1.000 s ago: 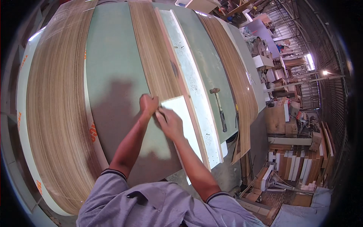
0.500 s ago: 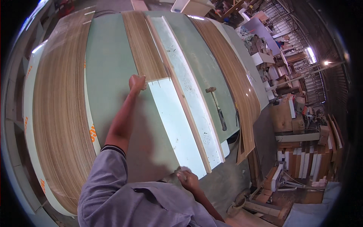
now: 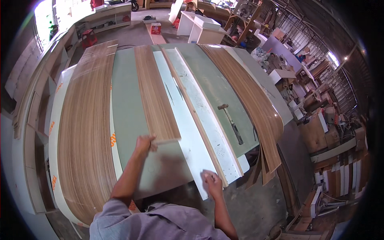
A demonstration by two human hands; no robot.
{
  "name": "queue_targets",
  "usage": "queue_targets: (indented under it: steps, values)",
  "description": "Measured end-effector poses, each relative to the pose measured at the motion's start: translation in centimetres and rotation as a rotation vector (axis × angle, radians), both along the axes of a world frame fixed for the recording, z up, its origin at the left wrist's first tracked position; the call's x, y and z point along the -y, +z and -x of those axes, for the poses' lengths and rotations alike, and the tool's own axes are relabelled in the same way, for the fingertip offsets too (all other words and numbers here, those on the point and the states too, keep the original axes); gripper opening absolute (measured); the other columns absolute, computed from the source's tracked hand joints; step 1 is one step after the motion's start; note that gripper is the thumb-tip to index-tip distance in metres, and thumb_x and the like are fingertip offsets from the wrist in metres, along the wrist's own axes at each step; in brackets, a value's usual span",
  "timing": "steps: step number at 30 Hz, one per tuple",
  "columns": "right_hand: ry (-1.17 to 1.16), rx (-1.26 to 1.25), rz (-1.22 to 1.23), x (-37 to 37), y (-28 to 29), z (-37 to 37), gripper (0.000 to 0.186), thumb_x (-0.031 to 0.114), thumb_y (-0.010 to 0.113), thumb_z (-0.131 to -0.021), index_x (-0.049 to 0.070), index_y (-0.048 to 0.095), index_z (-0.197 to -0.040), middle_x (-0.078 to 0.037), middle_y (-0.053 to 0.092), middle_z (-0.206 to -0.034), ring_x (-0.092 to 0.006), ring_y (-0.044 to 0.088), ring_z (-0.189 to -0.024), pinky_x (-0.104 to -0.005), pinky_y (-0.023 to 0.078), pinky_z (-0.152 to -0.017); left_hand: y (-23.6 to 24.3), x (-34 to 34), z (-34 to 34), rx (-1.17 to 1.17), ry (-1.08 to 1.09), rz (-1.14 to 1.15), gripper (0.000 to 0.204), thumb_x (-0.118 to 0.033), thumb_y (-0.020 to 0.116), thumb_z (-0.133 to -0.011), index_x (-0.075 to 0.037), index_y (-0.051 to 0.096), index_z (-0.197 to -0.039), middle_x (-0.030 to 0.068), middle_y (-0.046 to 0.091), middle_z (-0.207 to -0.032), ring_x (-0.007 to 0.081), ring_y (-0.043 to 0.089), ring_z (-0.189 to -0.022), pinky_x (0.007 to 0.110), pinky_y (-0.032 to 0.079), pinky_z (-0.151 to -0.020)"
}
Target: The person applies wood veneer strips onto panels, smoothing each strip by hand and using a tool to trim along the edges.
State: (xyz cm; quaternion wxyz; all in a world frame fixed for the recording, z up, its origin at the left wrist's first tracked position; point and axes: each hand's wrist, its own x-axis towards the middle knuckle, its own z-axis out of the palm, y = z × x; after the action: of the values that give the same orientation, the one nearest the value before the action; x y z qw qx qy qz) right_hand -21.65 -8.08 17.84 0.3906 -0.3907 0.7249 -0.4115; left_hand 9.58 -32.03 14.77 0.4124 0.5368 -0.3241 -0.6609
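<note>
A wood-grain laminate strip [image 3: 154, 88] lies lengthwise over a long white board [image 3: 198, 160]. My left hand [image 3: 145, 145] is closed at the strip's near left corner, gripping its edge. Over the near part of the white board, my right hand [image 3: 212, 182] has its fingers curled together; whatever may be in them is hidden. To the right of the white board run a narrow wooden batten [image 3: 196, 116] and a pale, spotted channel-like board [image 3: 212, 124]. Farther right, a hammer [image 3: 231, 124] with a dark grip rests on the green tabletop [image 3: 130, 92].
A wide wood-grain sheet [image 3: 86, 128] covers the table's left side. More wood-grain strips [image 3: 244, 96] curve over its right side, some overhanging the near edge. Stacked boards [image 3: 344, 176] stand at the right. Beyond the table are a red stool [image 3: 89, 39] and white cabinets [image 3: 204, 30].
The wood-grain strip's near end has come toward me, with my left hand at its corner. My right hand has moved from the board's near left edge onto its surface. My view has tilted up.
</note>
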Motion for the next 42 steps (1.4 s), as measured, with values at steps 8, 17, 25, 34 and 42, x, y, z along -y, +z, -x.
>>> queue_targets:
  steps: [8, 17, 25, 34, 42]
  values:
    - [0.263, 0.244, -0.126, -3.6, -2.4, 1.4, 0.046, 0.030, 0.076, -0.087, -0.002, 0.063, -0.118, -0.006, 0.069, -0.100, -0.0109, 0.062, -0.088, -0.0259, 0.050, -0.072, -0.8, -29.3, 5.8, 0.005, -0.479, -0.086, 0.035, -0.038, 0.073, -0.088, -0.003, 0.072, -0.083, 0.0059, 0.069, -0.073, 0.0150, 0.063, -0.063, 0.030, 0.048, -0.058]
    - [0.271, 0.266, -0.287, -28.0, -6.0, 11.7, 0.039, 0.024, 0.076, -0.085, 0.003, 0.066, -0.116, -0.002, 0.069, -0.092, -0.0096, 0.059, -0.083, -0.0272, 0.046, -0.074, -10.4, -37.4, 11.1, -0.595, -0.485, -0.487, 0.051, -0.025, 0.065, -0.094, 0.002, 0.049, -0.134, 0.0123, 0.068, -0.117, 0.0230, 0.071, -0.093, 0.035, 0.057, -0.087]
    - [0.380, -0.196, -0.873, -54.8, -9.1, 21.9, 0.050, 0.047, 0.077, -0.081, 0.014, 0.071, -0.118, -0.005, 0.071, -0.090, -0.0149, 0.061, -0.082, -0.0346, 0.049, -0.078, -11.3, -30.0, 9.3, -0.442, -0.105, -0.248, 0.052, -0.017, 0.063, -0.094, 0.008, 0.044, -0.134, 0.0218, 0.061, -0.125, 0.0328, 0.064, -0.111, 0.045, 0.054, -0.097]
    - [-0.153, -0.920, -0.666, -63.6, -14.5, 25.0, 0.037, 0.027, 0.060, -0.091, 0.003, 0.067, -0.119, -0.022, 0.060, -0.128, -0.0384, 0.059, -0.114, -0.0484, 0.045, -0.100, -2.2, -34.5, 10.4, -0.204, -0.293, 0.067, 0.047, -0.018, 0.077, -0.083, 0.004, 0.062, -0.121, 0.0115, 0.066, -0.118, 0.0237, 0.061, -0.111, 0.039, 0.043, -0.101]
    - [0.052, 0.234, 0.236, -27.8, 5.5, 8.9, 0.055, 0.047, 0.052, -0.101, 0.002, 0.058, -0.132, -0.007, 0.064, -0.119, -0.0178, 0.060, -0.109, -0.0304, 0.045, -0.094, 6.1, -44.4, 12.9, 0.040, -0.371, 0.427, 0.025, -0.014, 0.068, -0.090, 0.004, 0.068, -0.108, 0.0069, 0.072, -0.097, 0.0132, 0.064, -0.088, 0.033, 0.051, -0.079]
